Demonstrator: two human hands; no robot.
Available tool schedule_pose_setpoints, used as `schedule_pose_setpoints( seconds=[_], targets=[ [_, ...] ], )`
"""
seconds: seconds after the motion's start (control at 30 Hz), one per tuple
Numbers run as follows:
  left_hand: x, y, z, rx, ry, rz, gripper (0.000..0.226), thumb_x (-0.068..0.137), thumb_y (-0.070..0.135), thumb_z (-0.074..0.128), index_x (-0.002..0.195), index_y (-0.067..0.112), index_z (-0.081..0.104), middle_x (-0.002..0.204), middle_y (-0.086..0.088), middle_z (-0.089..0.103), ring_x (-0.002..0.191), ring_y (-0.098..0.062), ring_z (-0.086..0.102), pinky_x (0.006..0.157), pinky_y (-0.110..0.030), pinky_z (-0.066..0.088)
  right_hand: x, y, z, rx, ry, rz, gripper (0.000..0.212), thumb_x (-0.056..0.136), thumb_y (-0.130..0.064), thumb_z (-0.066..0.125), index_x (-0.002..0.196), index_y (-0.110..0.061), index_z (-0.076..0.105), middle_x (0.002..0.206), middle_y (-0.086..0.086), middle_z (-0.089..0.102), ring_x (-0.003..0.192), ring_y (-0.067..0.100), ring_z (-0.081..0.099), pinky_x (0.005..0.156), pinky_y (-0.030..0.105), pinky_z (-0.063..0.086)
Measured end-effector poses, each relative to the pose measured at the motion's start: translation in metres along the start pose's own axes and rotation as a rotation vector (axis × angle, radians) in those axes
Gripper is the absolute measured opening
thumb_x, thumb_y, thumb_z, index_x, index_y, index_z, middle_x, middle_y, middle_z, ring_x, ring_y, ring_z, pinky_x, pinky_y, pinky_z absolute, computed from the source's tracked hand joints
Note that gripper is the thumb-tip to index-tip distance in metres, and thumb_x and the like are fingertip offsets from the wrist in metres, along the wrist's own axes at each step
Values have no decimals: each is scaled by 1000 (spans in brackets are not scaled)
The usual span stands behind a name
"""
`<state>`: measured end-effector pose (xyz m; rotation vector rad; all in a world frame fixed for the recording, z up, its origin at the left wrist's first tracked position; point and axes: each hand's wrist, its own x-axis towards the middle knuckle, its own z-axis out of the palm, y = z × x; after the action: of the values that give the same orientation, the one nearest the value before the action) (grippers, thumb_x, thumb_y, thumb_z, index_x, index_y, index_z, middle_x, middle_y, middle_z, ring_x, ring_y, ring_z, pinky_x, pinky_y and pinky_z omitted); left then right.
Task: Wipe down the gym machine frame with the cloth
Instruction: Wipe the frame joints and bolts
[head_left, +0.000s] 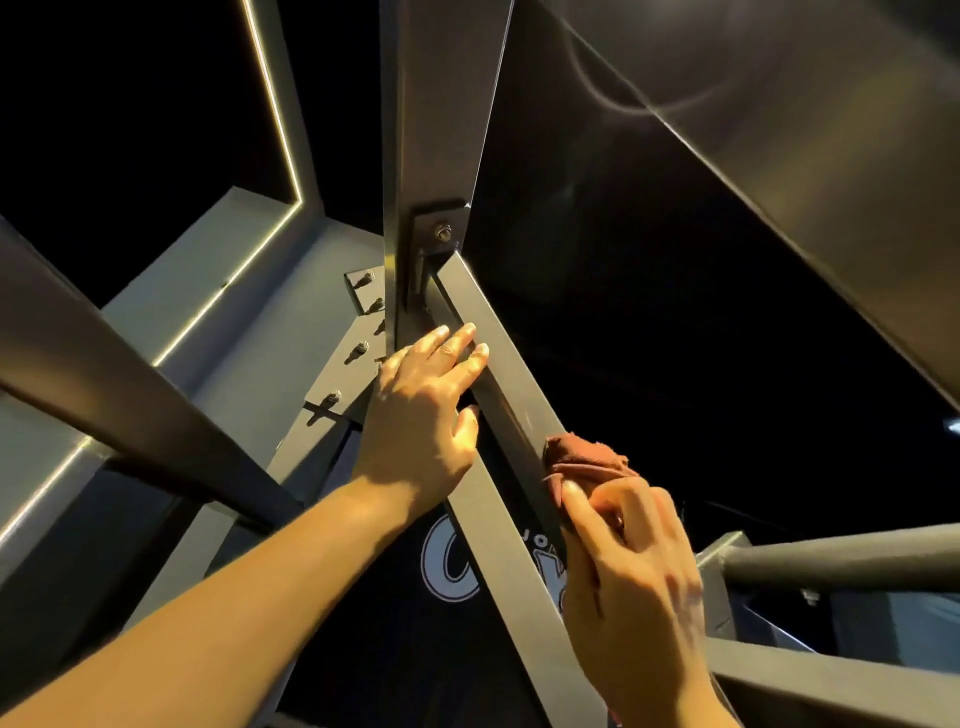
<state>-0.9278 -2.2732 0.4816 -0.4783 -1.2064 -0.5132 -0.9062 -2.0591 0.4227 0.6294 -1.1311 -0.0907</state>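
Hands: two, both on the slanted frame bar (511, 384).
Left hand (423, 415): fingers straight, laid across the bar, thumb spread below.
Right hand (636, 571): fingers curled round the cloth, lower down the bar.
Cloth (584, 460): one, rust-red, bunched, touching the bar's edge.
Bracket bolt (442, 231): one, above my left fingers.

cloth (582, 460) against slanted frame bar (511, 379)
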Motion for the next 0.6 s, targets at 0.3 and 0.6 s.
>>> schedule_pose_setpoints(
  seconds=[0.3, 0.6],
  targets=[
    [9, -5, -6, 33, -9, 17, 54, 83, 13, 62, 137, 16, 65, 150, -5, 55, 141, -29, 49, 115, -45, 24, 63, -13, 36, 7, -5, 44, 30, 85, 4, 69, 114, 1, 73, 105, 18, 67, 91, 35, 64, 64, 46, 60],
    [16, -4, -10, -26, -22, -70, 48, 87, 4, 67, 131, 21, 69, 150, -4, 54, 140, -27, 48, 114, -41, 27, 89, -20, 50, 61, 36, 43, 28, 83, 6, 72, 110, 1, 73, 111, 18, 67, 96, 35, 65, 73, 44, 61]
  ],
)
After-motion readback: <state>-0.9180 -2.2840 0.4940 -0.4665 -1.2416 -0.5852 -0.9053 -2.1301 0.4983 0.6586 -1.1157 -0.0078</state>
